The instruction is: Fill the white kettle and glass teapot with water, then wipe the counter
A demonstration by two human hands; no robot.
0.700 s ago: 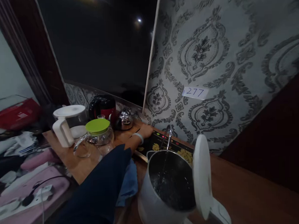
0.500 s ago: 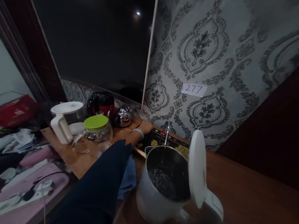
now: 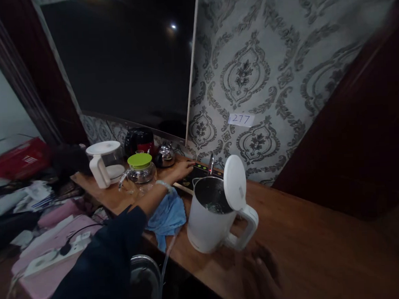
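water stream stopped; left hand point(image 3: 186, 168) still on control panel point(image 3: 200, 169); white kettle point(image 3: 213, 219) unmoved.

I see a green-lidded glass teapot point(image 3: 140, 172) and white jug point(image 3: 104, 169) near the counter's point(image 3: 306, 246) left end, a blue cloth point(image 3: 167, 217) over its front edge.

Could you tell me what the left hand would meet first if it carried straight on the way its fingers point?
The left hand rests on the dark control panel. Straight ahead, it would probably meet the slim metal spout, then the patterned grey wallpaper; depth is hard to judge.
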